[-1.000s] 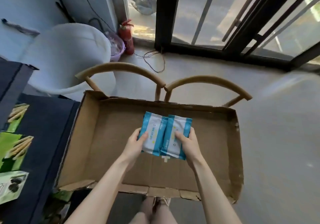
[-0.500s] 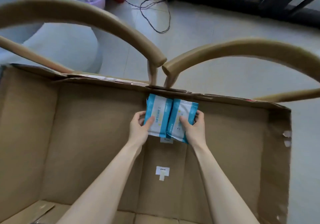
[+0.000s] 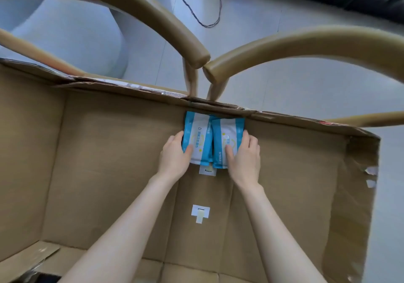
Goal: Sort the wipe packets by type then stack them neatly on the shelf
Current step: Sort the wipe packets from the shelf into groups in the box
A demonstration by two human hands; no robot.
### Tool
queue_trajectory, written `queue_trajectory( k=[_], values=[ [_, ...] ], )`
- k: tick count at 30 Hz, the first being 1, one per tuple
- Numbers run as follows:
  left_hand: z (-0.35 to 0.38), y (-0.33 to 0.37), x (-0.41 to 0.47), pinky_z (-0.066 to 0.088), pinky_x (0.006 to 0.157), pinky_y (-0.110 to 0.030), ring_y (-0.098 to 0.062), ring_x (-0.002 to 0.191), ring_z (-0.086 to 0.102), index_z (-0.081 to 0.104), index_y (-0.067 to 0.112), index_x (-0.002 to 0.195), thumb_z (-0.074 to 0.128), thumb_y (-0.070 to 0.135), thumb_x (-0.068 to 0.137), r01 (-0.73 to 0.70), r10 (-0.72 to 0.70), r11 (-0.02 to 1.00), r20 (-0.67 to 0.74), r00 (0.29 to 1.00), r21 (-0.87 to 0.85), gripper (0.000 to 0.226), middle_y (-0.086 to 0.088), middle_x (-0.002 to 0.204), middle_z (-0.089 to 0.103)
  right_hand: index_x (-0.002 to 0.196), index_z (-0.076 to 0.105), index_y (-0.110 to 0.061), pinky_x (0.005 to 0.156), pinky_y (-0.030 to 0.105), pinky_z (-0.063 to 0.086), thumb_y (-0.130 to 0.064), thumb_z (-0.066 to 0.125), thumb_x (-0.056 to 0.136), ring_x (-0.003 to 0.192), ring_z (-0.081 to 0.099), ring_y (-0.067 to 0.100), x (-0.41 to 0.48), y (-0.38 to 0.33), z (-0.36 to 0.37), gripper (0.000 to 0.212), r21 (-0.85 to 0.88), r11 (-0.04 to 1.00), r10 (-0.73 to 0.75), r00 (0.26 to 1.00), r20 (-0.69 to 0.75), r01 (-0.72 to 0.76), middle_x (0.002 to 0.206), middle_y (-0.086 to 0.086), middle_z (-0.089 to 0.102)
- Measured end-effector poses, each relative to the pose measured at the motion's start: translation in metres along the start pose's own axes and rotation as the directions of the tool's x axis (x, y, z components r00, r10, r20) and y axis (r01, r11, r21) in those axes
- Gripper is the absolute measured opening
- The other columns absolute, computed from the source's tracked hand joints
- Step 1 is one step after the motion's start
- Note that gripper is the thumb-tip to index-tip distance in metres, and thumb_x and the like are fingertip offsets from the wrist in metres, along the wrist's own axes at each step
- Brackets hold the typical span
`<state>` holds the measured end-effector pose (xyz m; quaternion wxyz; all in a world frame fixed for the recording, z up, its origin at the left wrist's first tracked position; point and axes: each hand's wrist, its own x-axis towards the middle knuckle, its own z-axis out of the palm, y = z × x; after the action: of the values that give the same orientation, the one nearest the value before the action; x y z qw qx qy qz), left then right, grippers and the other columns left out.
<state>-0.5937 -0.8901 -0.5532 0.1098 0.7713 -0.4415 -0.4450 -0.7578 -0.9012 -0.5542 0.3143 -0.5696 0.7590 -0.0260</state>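
Wipe packets (image 3: 213,142) gripped by left hand (image 3: 175,158), right hand (image 3: 243,158) (thumbs atop).

Print on both wipe packets (image 3: 197,138) — too blurred to read.

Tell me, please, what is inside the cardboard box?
Against its far wall: the left wipe packet in the left hand, the right wipe packet in the right hand. Two white labels mark the floor. Beneath the packets is hidden.
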Motion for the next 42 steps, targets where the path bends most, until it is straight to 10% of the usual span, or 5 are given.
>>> queue_trajectory(
  k=[6, 17, 27, 35, 42],
  values=[
    [-0.054, 0.017, -0.064, 0.041, 0.096, -0.033, -0.022, 0.119, 0.050, 0.049, 0.015, 0.135, 0.048, 0.027, 0.097, -0.071, 0.057, 0.976, 0.075, 0.996, 0.206, 0.040, -0.004, 0.130, 0.054, 0.139, 0.039, -0.011, 0.099, 0.035, 0.037, -0.026, 0.045, 0.098, 0.123, 0.039, 0.027, -0.051, -0.027, -0.054, 0.044, -0.123, 0.984, -0.112, 0.981, 0.162, 0.132, 0.143, 0.009, 0.037],
    [-0.212, 0.024, -0.299, 0.043, 0.099, -0.039, -0.017, 0.116, 0.050, 0.055, 0.020, 0.127, 0.049, 0.029, 0.097, -0.200, 0.214, 0.977, -0.370, 0.904, 0.076, 0.033, 0.002, 0.125, 0.056, 0.124, 0.056, -0.011, 0.095, 0.029, 0.035, -0.026, 0.051, 0.096, 0.116, 0.048, 0.023, -0.229, -0.163, -0.163, 0.032, -0.050, 0.727, -0.677, 0.727, 0.115, 0.685, 0.128, 0.004, 0.054],
    [-0.242, -0.127, -0.576, 0.049, 0.086, -0.035, -0.016, 0.102, 0.059, 0.061, 0.017, 0.119, 0.050, 0.038, 0.090, -0.035, -0.025, 0.998, -0.772, 0.636, -0.061, 0.037, 0.005, 0.111, 0.064, 0.114, 0.062, -0.013, 0.087, 0.030, 0.045, -0.024, 0.057, 0.094, 0.106, 0.056, 0.024, -0.490, -0.213, -0.127, 0.023, 0.072, 0.307, -0.944, 0.294, 0.151, 0.949, 0.117, 0.002, 0.061],
    [-0.213, -0.239, -0.755, 0.041, 0.082, -0.019, -0.011, 0.096, 0.060, 0.063, 0.018, 0.117, 0.063, 0.026, 0.088, 0.099, -0.268, 0.963, -0.884, 0.382, -0.249, 0.030, 0.013, 0.104, 0.062, 0.113, 0.063, -0.012, 0.083, 0.036, 0.049, -0.022, 0.057, 0.093, 0.105, 0.055, 0.026, -0.669, -0.218, -0.056, 0.023, 0.222, 0.088, -0.956, 0.020, 0.294, 0.971, 0.115, 0.002, 0.061],
    [-0.261, -0.292, -0.840, 0.049, 0.076, -0.033, -0.010, 0.081, 0.061, 0.064, 0.015, 0.113, 0.063, 0.028, 0.089, 0.109, -0.285, 0.956, -0.953, 0.105, -0.273, 0.027, 0.007, 0.100, 0.067, 0.115, 0.062, -0.014, 0.082, 0.034, 0.047, -0.025, 0.054, 0.095, 0.106, 0.054, 0.021, -0.779, -0.285, -0.024, 0.024, 0.310, -0.141, -0.931, -0.233, 0.281, 0.940, 0.115, -0.002, 0.059]
  ],
)
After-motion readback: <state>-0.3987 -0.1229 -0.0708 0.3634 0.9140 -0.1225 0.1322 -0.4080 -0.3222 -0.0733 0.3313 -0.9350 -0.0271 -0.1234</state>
